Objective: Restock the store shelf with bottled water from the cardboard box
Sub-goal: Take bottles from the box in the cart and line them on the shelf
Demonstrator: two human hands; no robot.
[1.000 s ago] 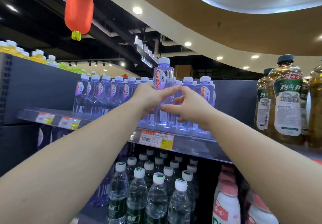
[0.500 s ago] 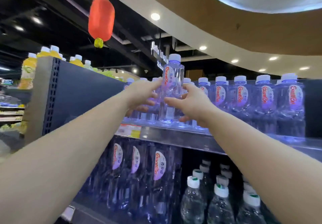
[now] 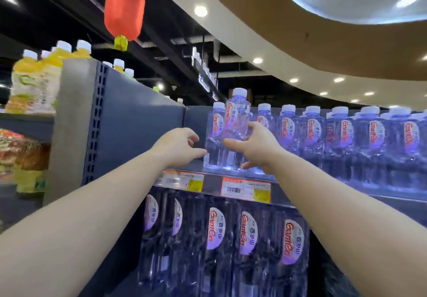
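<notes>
Clear plastic water bottle (image 3: 235, 121) with a white cap stands upright, cap up, at the left end of the grey metal shelf (image 3: 300, 195), the right hand (image 3: 256, 145) curled round its lower body while the left hand (image 3: 179, 148) hovers just beside it, fingers loosely spread and holding nothing.

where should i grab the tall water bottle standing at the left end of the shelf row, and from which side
Grip the tall water bottle around its straight middle, at the label, coming from the front: it stands upright, neighbour bottles crowd its right, and the shelf edge is open.
</notes>
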